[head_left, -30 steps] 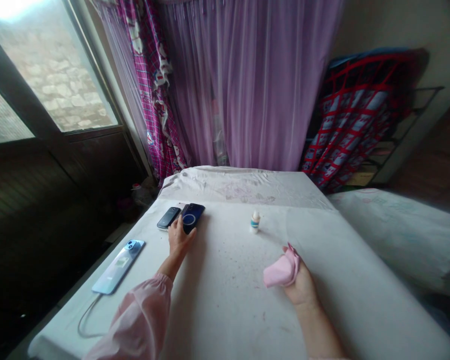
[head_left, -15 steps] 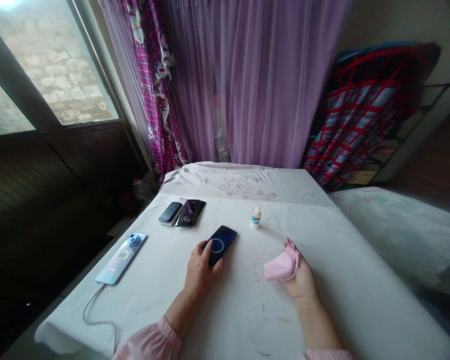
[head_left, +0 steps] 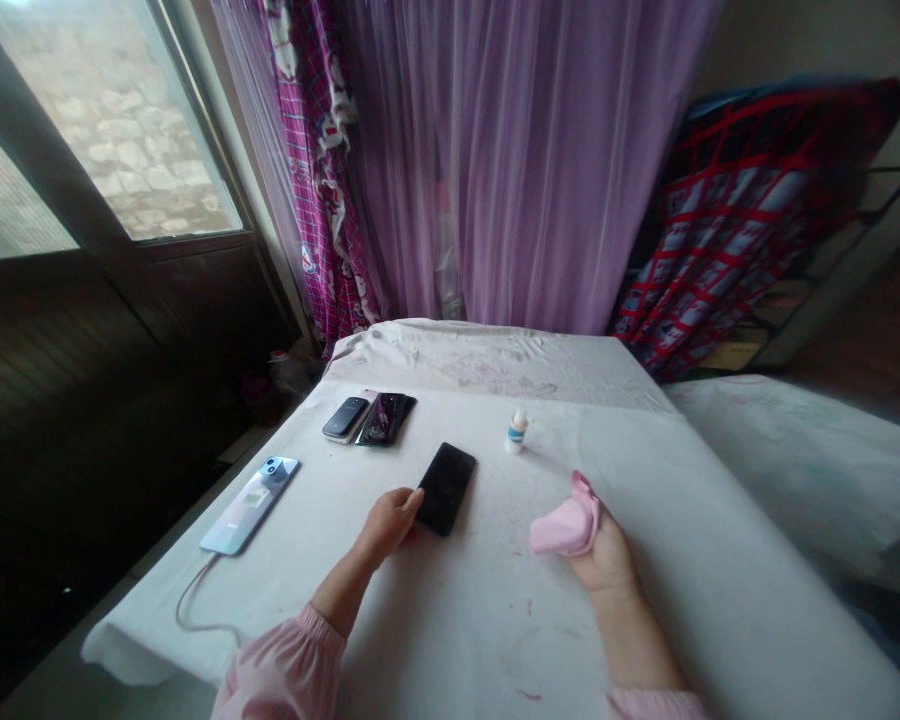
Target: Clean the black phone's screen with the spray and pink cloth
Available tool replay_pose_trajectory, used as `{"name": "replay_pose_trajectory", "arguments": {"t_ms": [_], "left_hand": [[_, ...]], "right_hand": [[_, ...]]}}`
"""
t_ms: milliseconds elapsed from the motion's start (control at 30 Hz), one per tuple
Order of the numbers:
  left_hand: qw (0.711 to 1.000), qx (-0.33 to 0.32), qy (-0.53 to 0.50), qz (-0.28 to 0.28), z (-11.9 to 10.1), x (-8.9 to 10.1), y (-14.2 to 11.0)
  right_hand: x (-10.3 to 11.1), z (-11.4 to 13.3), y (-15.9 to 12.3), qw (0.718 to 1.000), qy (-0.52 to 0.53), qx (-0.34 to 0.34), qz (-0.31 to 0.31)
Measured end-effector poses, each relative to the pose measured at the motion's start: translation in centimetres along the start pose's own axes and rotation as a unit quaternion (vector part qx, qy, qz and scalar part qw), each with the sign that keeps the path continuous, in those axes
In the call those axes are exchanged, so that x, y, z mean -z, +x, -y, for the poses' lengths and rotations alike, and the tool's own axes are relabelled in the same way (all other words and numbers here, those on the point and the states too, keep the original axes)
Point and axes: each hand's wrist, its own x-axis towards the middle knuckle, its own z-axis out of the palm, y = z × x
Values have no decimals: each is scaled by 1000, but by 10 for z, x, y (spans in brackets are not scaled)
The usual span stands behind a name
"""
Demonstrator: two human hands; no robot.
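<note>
A dark smartphone (head_left: pixel 448 488) is gripped at its lower left edge by my left hand (head_left: pixel 391 522), thumb on top and the other fingers hidden beneath. Its black screen side faces up. My right hand (head_left: pixel 606 562) is closed around a folded pink cloth (head_left: pixel 568 526), held over the right part of the table. Between and beyond the hands stands a small white bottle (head_left: pixel 517 432) with a blue-green label. Farther left lie a small dark phone (head_left: pixel 346 417) and glossy black phones (head_left: pixel 385 418) that seem stacked.
A light blue phone (head_left: pixel 250 508) with a cable (head_left: pixel 187 600) plugged in lies near the left edge of the white-covered table (head_left: pixel 450 640). Purple curtains (head_left: pixel 547 180) hang behind the table. At right is another covered surface (head_left: pixel 802 450).
My left hand has lifted the dark phone off the group at the back left, brought it nearer, and turned it from its ringed back to its screen side. The right hand keeps the cloth.
</note>
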Motion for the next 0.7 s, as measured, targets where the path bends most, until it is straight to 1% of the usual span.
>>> {"name": "replay_pose_trajectory", "arguments": {"t_ms": [133,267,333,433,500,567,600,700], "left_hand": [[998,-29,30,50,-7,-3,-5],[992,-66,96,57,-17,-2,-7],[988,-79,126,41,-21,-2,-7],[985,-94,148,-6,-25,-2,-9],[983,-114,140,-36,-29,-3,-12],[980,-149,118,-57,-33,-5,-15],[978,-171,105,-65,-34,-7,-17],[966,-229,79,-92,-31,-14,-19]], "right_hand": [[-4,-3,-1,999,40,-10,-28],[-4,-6,-2,997,59,3,-41],[-3,-7,-4,998,46,8,-31],[-7,-9,-12,999,47,1,-10],[-15,-12,-22,998,61,-18,2],[-28,-15,-33,998,57,-25,20],[-36,-16,-39,998,42,-16,33],[-58,-13,-51,997,-15,49,58]]}}
